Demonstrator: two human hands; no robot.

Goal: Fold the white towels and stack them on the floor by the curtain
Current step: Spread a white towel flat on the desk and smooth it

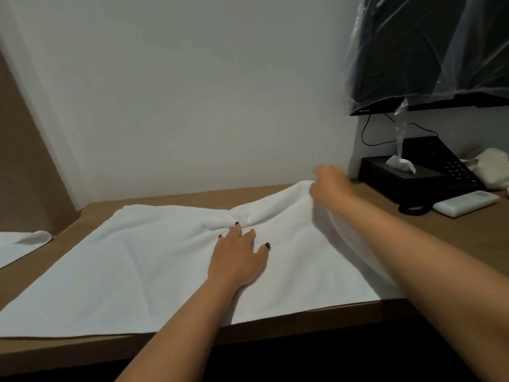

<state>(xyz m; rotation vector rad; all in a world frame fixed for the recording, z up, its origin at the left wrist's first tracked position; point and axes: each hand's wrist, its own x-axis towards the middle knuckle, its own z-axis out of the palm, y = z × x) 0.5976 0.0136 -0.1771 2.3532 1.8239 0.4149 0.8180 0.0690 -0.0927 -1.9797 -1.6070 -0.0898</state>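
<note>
Flat on wooden desk (440, 238), white towel (137, 271) (white wall (192, 92) behind), right hand (329, 188) pinching corner

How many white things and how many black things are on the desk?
White: 4 (big towel, tissue, remote, bundle at the far right)
Black: 2 (tissue box, phone)
Total: 6

A second white towel lies past the desk's left end, not counted.
</note>
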